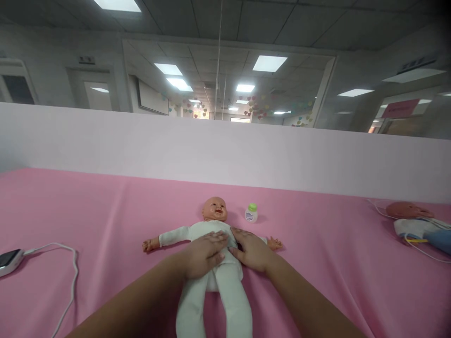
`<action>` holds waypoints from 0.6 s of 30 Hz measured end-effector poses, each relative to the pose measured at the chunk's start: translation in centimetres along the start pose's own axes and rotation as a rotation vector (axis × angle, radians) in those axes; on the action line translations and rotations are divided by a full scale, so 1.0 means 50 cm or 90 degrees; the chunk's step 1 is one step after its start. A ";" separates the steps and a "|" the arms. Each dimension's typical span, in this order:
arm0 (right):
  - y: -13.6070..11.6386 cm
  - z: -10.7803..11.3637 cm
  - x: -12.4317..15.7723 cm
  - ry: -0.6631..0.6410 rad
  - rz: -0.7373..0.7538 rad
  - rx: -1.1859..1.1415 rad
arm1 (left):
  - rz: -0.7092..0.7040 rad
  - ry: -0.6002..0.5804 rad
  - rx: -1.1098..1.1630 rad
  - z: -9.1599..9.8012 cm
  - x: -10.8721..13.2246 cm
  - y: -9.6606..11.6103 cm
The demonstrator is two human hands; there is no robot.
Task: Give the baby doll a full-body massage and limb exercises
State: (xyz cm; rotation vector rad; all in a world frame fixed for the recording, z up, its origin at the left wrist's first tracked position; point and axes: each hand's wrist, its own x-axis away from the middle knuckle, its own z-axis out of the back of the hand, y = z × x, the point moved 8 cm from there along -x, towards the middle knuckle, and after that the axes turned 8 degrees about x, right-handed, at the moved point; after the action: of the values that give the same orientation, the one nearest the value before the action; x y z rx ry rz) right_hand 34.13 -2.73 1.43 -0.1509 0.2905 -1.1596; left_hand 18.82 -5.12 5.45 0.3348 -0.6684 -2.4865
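Observation:
A baby doll (230, 281) in a white long-sleeved top and white trousers lies on its back, head away from me and arms spread wide. Across its chest and belly, on the left side, my left hand (206, 253) rests flat with the fingers stretched out. My right hand (254, 251) lies on the right side of the torso, fingers extended and thumb on the belly. The two hands are a little apart, with white cloth showing between them. Beyond my right hand stands a small clear bottle (251, 214) with a green cap, near the doll's head.
A pink sheet (116, 220) covers the table, with a low white wall (197, 150) behind it. At far left lies a white device (10, 261) with a cable. A second doll (423, 227) with thin tubing lies at far right. Windows rise behind the wall.

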 end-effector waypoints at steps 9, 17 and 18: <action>-0.005 -0.006 0.004 -0.022 -0.052 -0.006 | 0.094 0.187 0.004 0.035 -0.003 -0.145; -0.096 0.091 0.055 0.045 -0.012 0.005 | 0.201 0.235 -0.043 0.048 0.021 -0.224; -0.126 0.100 0.065 0.050 0.036 -0.031 | 0.197 0.238 -0.043 0.047 0.021 -0.223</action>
State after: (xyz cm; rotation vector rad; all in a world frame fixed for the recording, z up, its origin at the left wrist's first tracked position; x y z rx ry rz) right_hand 31.29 -8.37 7.37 -0.1389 0.3904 -1.1051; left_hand 12.26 3.38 1.49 0.6029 -0.4427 -2.0711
